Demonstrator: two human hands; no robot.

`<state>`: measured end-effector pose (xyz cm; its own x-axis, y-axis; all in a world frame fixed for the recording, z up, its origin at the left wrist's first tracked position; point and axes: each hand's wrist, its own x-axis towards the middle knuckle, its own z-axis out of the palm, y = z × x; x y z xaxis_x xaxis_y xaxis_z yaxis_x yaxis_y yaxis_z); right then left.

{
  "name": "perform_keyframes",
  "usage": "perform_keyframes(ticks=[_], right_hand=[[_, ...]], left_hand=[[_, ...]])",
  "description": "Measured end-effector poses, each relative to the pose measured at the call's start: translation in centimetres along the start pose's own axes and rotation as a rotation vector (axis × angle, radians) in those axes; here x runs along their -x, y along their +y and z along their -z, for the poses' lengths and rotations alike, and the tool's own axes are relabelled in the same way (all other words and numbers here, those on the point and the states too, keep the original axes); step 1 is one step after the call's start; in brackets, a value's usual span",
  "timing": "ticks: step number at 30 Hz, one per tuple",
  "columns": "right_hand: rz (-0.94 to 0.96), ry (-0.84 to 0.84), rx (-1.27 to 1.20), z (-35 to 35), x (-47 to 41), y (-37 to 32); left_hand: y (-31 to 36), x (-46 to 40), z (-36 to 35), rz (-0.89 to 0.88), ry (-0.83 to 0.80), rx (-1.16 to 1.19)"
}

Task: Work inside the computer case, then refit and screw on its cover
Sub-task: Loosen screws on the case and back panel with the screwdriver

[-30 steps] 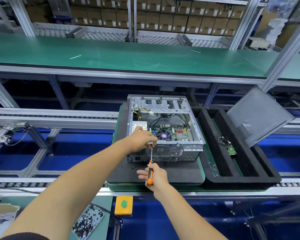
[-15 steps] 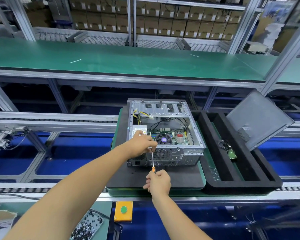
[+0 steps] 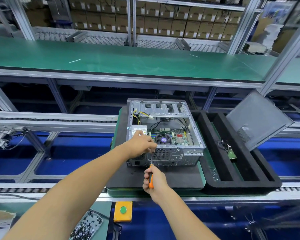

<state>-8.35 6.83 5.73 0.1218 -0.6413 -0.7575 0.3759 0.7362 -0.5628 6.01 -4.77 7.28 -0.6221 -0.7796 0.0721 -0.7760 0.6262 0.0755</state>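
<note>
Green conveyor benches frame the open computer case [image 3: 164,134] on its dark mat. Right hand [image 3: 154,181] grips the screwdriver [image 3: 150,168]; left hand [image 3: 142,144] pinches its tip at the rear rim. Cover [image 3: 256,118] leans apart, right — a slipping tip could likely drop the unseen screw inside.

Two bare forearms reach in from the bottom edge, without sleeves, gloves, watch or rings. The left hand [image 3: 142,143] and right hand [image 3: 155,181] are both uncovered.

Factory assembly line: roller conveyor [image 3: 50,120], stacked cartons [image 3: 163,23].
</note>
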Motion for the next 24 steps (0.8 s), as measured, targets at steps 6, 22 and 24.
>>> perform_keyframes(ticks=[6,22,24], right_hand=[[0.419,0.269,0.449,-0.2,0.5,1.9],[0.094,-0.007,0.077,3.1,-0.9,-0.1],[0.275,0.213,0.378,2.5,-0.3,0.2]], left_hand=[[0.1,-0.4,0.1,0.008,-0.045,-0.034],[0.2,-0.3,-0.1,0.058,-0.033,0.066],[0.1,-0.3,0.0,0.053,-0.044,0.057]])
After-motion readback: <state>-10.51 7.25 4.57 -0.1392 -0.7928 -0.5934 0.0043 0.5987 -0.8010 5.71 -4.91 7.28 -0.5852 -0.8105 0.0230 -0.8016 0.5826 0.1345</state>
